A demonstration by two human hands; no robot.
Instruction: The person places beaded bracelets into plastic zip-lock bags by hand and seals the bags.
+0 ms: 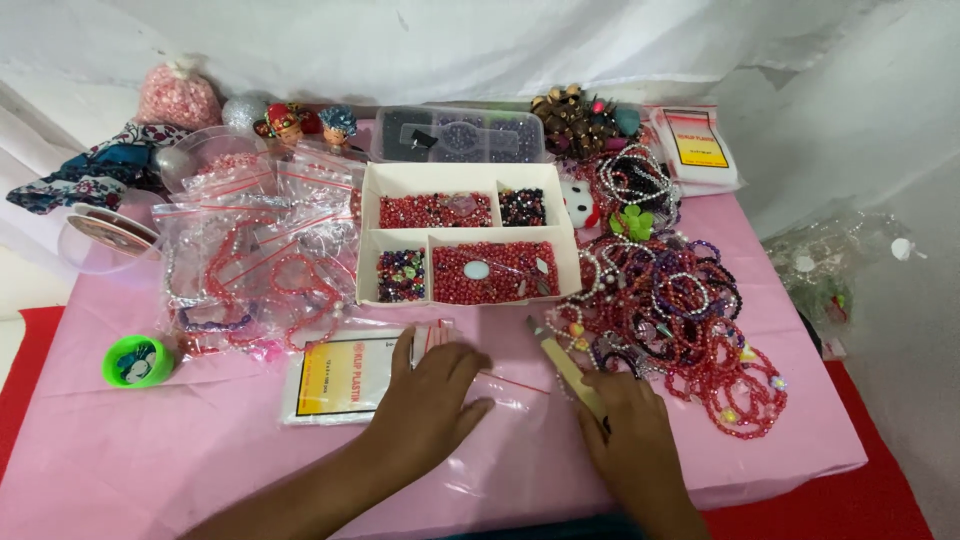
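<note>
Both hands are seen low in the head view, on a pink cloth [150, 450] that covers the table. By the left hand [430, 395], laid flat with fingers spread and nothing clasped, a clear zip bag [500, 395] with a red seal strip is pressed down; the bag lies between the two hands, near the front edge. Just left of that hand a packet of bags [335, 375] with a yellow label is touched by the thumb side. A cream-handled cutter [562, 362] is grasped by the right hand [630, 425], its fingers curled over the handle's lower end, and the blade end is pointed up and left toward the box.

Behind the hands a white divided box [468, 180] is set, with red beads [492, 272] in its largest compartment and darker beads in the smaller ones. A heap of bracelets [680, 310], mostly red and pink, is piled just right of the box, close above the right hand. Filled zip bags [255, 255] are stacked left of the box, and a green tape roll [137, 361] lies near the left edge. A clear lidded case [460, 135] is placed behind the box.
</note>
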